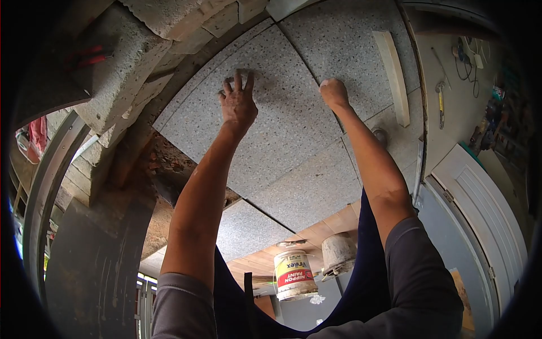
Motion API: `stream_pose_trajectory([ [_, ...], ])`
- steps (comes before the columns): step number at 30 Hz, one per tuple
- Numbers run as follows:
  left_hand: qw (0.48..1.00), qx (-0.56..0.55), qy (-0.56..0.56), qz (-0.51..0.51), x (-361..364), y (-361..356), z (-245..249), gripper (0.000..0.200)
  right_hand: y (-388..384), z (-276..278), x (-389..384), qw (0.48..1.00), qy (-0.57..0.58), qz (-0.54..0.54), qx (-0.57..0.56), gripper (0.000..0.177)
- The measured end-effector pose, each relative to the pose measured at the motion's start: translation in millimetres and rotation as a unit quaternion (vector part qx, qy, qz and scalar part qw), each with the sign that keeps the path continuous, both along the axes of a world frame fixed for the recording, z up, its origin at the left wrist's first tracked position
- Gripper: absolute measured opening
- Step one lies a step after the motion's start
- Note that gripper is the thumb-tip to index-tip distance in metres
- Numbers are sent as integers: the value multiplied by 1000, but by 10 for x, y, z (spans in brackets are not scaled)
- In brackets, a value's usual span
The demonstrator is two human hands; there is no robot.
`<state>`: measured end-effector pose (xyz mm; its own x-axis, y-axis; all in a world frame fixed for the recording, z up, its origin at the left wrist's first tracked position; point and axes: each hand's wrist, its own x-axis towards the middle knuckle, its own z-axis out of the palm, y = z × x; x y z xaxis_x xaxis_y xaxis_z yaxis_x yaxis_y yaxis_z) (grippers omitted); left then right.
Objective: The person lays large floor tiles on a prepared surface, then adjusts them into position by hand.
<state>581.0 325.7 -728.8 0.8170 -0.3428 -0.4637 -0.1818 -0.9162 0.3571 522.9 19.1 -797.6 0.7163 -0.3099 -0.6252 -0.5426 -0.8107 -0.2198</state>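
My left hand (239,103) rests palm down with its fingers spread on a large grey speckled tile (271,135). To the right, my right hand (333,92) is closed in a fist at the dark joint between that tile and a neighbouring speckled tile (339,39). What the right fist holds, if anything, is hidden. Dark gaps run along the tile edges, and bare rubble (169,155) shows beside the left corner of the large tile.
A pale wooden strip (393,79) lies on the right tile. Concrete blocks (124,68) line the upper left. A paint bucket (293,274) and a dirty bucket (339,252) stand near my legs. A white door (480,226) is at the right.
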Motion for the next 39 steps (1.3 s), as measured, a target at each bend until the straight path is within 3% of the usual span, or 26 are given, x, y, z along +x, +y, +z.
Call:
stream_pose_trajectory([
  [4,1000,5,-2,-4,5,-3,-11,76,-33,-129,-31,999,-2,-12,-36,21],
  [22,1000,-8,-16,0,3,11,-35,75,14,-21,-14,999,-7,-28,-15,20],
  [25,1000,-3,-8,-1,6,6,-23,76,42,68,-24,999,-41,-29,22,32],
  [39,1000,1,-21,-17,16,29,-36,75,243,314,-18,999,-39,-19,-4,28],
])
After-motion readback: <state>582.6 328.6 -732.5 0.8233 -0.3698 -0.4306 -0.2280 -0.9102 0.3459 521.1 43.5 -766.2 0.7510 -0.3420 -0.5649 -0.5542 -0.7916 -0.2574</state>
